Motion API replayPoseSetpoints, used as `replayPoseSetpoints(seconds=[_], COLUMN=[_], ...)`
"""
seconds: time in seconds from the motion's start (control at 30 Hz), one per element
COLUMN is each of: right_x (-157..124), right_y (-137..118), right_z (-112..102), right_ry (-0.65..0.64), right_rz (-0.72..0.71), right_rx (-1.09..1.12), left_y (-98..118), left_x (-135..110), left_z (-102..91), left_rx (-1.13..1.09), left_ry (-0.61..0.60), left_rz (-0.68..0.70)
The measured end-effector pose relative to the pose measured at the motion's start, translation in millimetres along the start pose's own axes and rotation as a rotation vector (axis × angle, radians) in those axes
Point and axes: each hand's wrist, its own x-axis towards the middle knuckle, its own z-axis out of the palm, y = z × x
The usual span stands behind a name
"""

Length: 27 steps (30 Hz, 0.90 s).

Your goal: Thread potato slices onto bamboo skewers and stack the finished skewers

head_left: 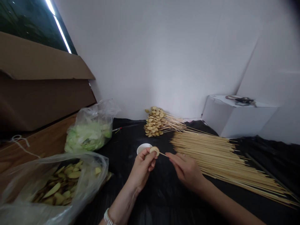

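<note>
A white wall [161,53] fills the back of the view, with a large brown cardboard box [39,84] at far left and a white box [236,117] at right, a tangle of dark cord [241,100] lying on top of it. The black-covered surface [161,200] runs across the front, beside a wooden board [39,140] on the left. A plastic bag of yellowish slices [63,184] sits at the front left, and behind it a plastic bag of shredded green leaves [90,131]. To the right lies a broad spread of bare bamboo skewers [217,159], all roughly parallel. Near the wall, a bunch of skewers loaded with small golden slices [156,122] rests with its loaded ends piled together. A small white cup [142,148] stands just behind the left hand [142,167], whose grip is pressed together, thumb and fingers pinching a pale round slice [154,151]. The right hand [186,170] pinches a thin bamboo skewer [163,153] between its fingertips, holding it out toward that slice. The skewer's tip meets the slice's edge, and whether it has pierced the slice is hidden. A white beaded bracelet [107,217] circles the left wrist
</note>
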Motion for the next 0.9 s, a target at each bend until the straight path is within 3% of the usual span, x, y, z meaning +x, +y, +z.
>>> replayPoseSetpoints(seconds=[0.3, 0.63, 0.9], right_x=[2.2, 2.9, 1.9], right_y=[2.3, 0.7, -3.3], right_z=[-6.0, -7.1, -8.3], right_ry=[0.023, 0.055, -0.002], right_rz=[0.002, 0.007, -0.039], right_rx=[-0.02, -0.038, -0.127], left_y=[11.2, 11.7, 9.8], left_x=[-1.0, 0.4, 1.7], left_z=[0.2, -2.8, -1.6], left_rx=[-0.182, -0.131, -0.156], left_ry=[0.045, 0.039, 0.089], left_rz=[0.007, -0.01, -0.025])
